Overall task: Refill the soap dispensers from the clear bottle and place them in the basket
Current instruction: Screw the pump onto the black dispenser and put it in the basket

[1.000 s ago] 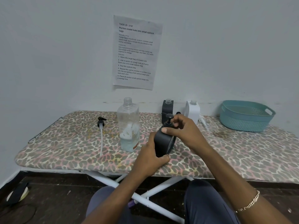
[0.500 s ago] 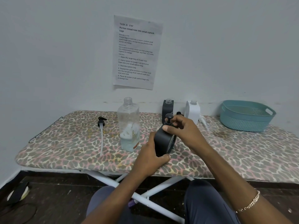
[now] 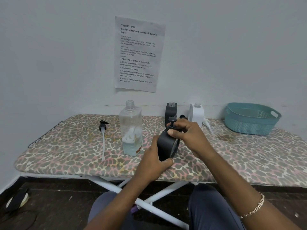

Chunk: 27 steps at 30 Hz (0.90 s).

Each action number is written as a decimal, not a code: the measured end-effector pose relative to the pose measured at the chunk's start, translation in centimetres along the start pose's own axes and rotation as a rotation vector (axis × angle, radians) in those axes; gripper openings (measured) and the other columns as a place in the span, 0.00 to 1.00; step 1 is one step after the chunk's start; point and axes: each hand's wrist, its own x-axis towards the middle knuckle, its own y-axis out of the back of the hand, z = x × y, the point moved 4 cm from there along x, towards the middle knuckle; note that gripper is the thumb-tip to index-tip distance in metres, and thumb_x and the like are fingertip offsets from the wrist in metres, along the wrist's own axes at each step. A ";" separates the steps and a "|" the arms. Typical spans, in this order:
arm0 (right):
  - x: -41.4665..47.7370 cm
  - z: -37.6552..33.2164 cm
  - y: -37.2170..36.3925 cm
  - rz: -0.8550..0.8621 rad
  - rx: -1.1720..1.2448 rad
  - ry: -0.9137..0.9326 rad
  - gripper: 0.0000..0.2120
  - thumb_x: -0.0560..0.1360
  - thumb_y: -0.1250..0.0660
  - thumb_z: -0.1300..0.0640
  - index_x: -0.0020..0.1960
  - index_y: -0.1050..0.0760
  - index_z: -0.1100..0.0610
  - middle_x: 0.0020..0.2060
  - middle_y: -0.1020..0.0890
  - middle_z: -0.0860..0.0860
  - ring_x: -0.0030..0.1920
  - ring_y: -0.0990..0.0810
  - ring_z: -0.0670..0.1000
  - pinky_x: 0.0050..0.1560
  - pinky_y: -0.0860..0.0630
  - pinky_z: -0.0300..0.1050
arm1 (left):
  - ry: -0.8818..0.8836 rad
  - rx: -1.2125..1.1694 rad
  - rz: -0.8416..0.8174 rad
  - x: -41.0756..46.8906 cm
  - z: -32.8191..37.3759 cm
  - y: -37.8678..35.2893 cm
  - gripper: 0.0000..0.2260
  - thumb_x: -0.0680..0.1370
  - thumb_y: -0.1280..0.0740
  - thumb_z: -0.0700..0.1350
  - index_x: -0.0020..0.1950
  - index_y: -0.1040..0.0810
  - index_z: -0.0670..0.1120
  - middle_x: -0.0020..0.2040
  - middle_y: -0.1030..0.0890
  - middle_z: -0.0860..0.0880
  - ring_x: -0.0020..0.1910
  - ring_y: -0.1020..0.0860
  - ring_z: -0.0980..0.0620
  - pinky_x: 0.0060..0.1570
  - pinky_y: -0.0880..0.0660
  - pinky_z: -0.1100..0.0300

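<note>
My left hand grips the body of a black soap dispenser standing near the front of the board. My right hand pinches the collar of its black pump top. The clear bottle, uncapped and holding a little pale liquid, stands just left of it. A second black dispenser and a white dispenser, both without pumps, stand at the back by the wall. The teal basket sits at the far right and looks empty.
A loose black pump with a long white tube lies left of the clear bottle. Another pump tube lies beside the white dispenser. Everything rests on a leopard-print ironing board against a wall with a taped paper sheet.
My right hand has shifted its fingers slightly around the pump collar. The dispenser, left hand and other objects stay where they were.
</note>
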 end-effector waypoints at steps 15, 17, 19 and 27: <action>0.2 0.4 -0.1 0.062 -0.028 0.015 0.14 0.71 0.19 0.57 0.57 0.14 0.55 0.54 0.16 0.47 0.55 0.17 0.45 0.64 0.22 0.50 | -0.007 -0.032 0.020 0.0 -0.4 -0.1 0.32 0.74 0.24 0.46 0.72 0.36 0.58 0.53 0.18 0.56 0.49 0.19 0.62 0.43 0.24 0.68; 0.1 0.2 0.0 0.037 -0.061 0.031 0.15 0.72 0.20 0.54 0.58 0.14 0.54 0.55 0.16 0.46 0.55 0.17 0.42 0.63 0.23 0.47 | -0.010 -0.033 0.020 0.0 -0.3 -0.1 0.31 0.73 0.24 0.46 0.71 0.35 0.59 0.53 0.18 0.56 0.49 0.19 0.61 0.43 0.24 0.69; 0.0 -0.2 0.2 -0.020 -0.134 0.061 0.16 0.73 0.21 0.50 0.59 0.15 0.52 0.56 0.17 0.43 0.56 0.19 0.40 0.63 0.24 0.44 | -0.015 -0.035 0.031 -0.1 -0.2 -0.1 0.31 0.72 0.23 0.47 0.70 0.34 0.61 0.55 0.20 0.56 0.51 0.20 0.60 0.46 0.23 0.68; 0.1 0.2 2.2 -0.340 -0.315 -0.026 0.39 0.67 0.18 0.40 0.75 0.27 0.43 0.72 0.26 0.35 0.72 0.28 0.39 0.75 0.32 0.48 | 0.009 -0.086 0.030 0.4 -1.1 0.8 0.28 0.69 0.24 0.48 0.64 0.31 0.65 0.58 0.21 0.55 0.56 0.20 0.56 0.52 0.21 0.55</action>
